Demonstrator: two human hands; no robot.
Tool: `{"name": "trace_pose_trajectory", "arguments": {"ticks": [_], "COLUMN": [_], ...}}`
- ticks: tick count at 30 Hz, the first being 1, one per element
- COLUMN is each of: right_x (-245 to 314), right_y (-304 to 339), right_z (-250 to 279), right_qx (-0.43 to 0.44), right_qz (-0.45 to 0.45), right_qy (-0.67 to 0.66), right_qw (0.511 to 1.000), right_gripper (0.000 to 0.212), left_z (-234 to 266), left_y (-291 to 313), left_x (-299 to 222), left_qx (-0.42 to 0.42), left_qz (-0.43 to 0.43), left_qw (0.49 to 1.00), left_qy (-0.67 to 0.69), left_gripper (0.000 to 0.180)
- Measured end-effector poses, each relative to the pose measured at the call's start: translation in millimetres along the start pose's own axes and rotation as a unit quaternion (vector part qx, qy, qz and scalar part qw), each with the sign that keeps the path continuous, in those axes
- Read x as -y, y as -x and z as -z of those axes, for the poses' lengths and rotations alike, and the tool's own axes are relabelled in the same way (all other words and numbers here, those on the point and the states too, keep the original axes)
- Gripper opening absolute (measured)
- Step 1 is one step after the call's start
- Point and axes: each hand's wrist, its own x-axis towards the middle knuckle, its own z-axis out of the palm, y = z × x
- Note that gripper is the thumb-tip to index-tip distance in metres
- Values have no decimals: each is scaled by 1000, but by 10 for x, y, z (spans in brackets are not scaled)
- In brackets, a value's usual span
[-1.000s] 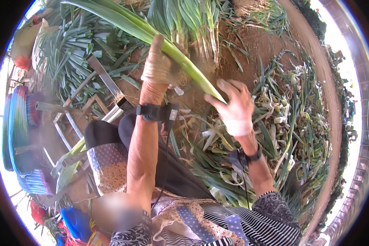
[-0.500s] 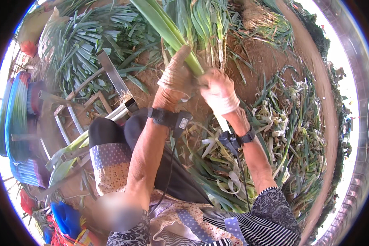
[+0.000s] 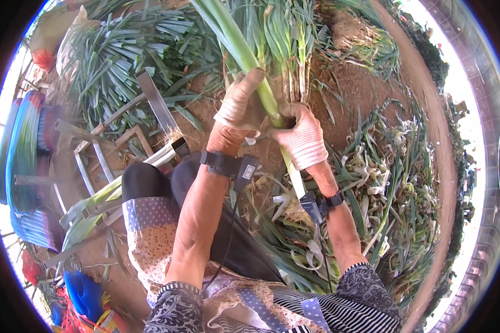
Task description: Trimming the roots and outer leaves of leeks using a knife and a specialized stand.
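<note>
A long leek (image 3: pixel 268 100) slants between my hands, its green leaves at the top and its white shank (image 3: pixel 295 176) pointing down to the right. Pale roots (image 3: pixel 295 210) show near its lower end. My left hand (image 3: pixel 240 104), in a light glove, is closed against the leek's left side, with part of its grip hidden. My right hand (image 3: pixel 301 136), gloved too, wraps round the stalk a little lower, its thumb lying across the front. Straps with small dark devices sit on both wrists.
Cut leek leaves (image 3: pixel 122 61) are heaped at the far left, and bundled leeks (image 3: pixel 289 50) stand ahead. Stripped leaves (image 3: pixel 389 177) cover the ground at right. On the left a metal frame (image 3: pixel 103 161) holds more leeks (image 3: pixel 94 208), beside blue strapping (image 3: pixel 25 155).
My right hand has shifted slightly down along the leek, its thumb now lying across the stalk. The leek has moved a little to the right. My left hand stays close to its earlier place.
</note>
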Motion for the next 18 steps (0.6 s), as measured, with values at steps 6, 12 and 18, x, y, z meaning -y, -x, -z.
{"name": "trace_pose_trajectory", "arguments": {"ticks": [6,12,18], "right_x": [-27,-86,18], "right_y": [-34,-112,157], "right_z": [-61,-25,28], "right_qx": [-78,-23,-31], "right_qz": [148,197,238], "right_qy": [79,94,76], "right_qw": [983,976,968], "right_gripper": [51,36,19], "left_z": [-4,39,2], "left_y": [-16,-36,-130], "left_x": [35,42,108], "left_qx": [11,-42,-100], "left_qz": [12,19,-101], "left_qw": [1000,999,988], "left_qy": [6,5,-53], "left_gripper": [38,39,48]}}
